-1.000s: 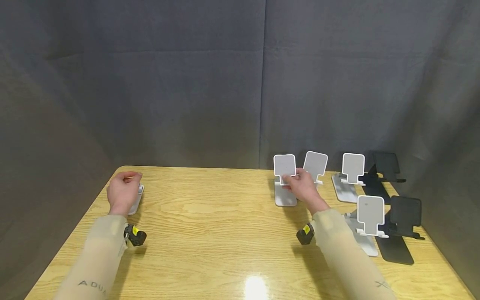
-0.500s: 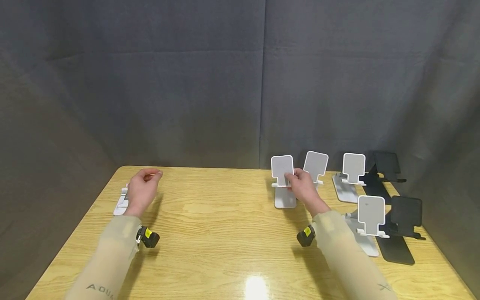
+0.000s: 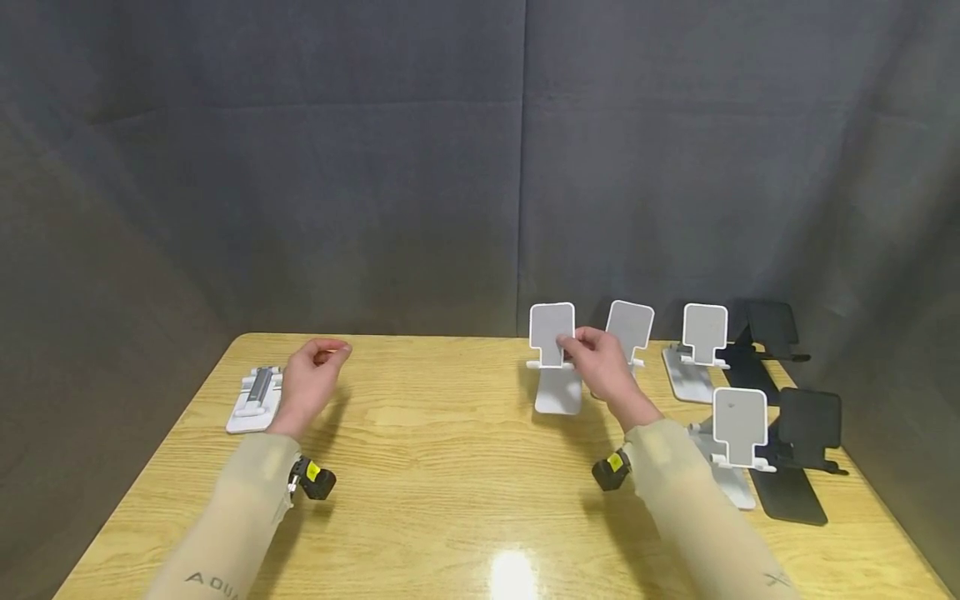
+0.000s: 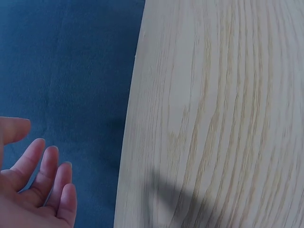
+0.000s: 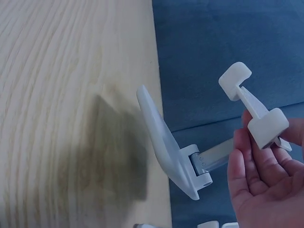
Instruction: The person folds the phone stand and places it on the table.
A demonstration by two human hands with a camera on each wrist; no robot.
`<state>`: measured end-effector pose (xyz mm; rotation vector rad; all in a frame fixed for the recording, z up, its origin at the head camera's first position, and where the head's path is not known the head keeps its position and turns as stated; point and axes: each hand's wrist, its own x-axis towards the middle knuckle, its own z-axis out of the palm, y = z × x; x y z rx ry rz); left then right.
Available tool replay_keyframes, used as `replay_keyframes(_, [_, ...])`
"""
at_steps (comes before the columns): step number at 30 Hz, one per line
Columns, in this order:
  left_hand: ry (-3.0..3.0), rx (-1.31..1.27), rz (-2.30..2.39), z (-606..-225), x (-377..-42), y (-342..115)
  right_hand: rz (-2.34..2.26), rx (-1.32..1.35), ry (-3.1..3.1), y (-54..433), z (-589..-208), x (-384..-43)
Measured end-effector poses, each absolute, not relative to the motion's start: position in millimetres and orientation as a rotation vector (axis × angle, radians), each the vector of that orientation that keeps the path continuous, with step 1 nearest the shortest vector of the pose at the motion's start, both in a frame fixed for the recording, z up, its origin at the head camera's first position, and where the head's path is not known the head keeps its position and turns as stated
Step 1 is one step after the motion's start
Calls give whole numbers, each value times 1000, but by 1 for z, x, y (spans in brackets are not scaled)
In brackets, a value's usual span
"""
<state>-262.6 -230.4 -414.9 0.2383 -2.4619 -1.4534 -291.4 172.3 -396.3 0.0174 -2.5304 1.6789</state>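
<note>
A white phone stand with a grey pad stands unfolded left of the other stands. My right hand pinches its upper plate at the right edge, thumb on the pad in front. In the right wrist view, the base of the phone stand tilts over the table with its shadow beside it, and my fingers are behind the plate. My left hand holds nothing, its fingers loosely bent; in the left wrist view they appear near the table edge. Left of that hand lies a folded white phone stand.
Right behind my right hand is another white stand. Farther right are two more white stands and two black stands, all unfolded. A dark curtain hangs along the back of the wooden table.
My left hand has moved right, away from the folded phone stand, which is now uncovered. The pinched phone stand has shifted slightly left with my right hand.
</note>
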Motion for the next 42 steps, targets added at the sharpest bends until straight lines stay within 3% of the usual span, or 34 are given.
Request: replay_keyframes(42, [-2513,-94,-1940,-416,-252,-183,1762,400,-2342,132,-328,-250])
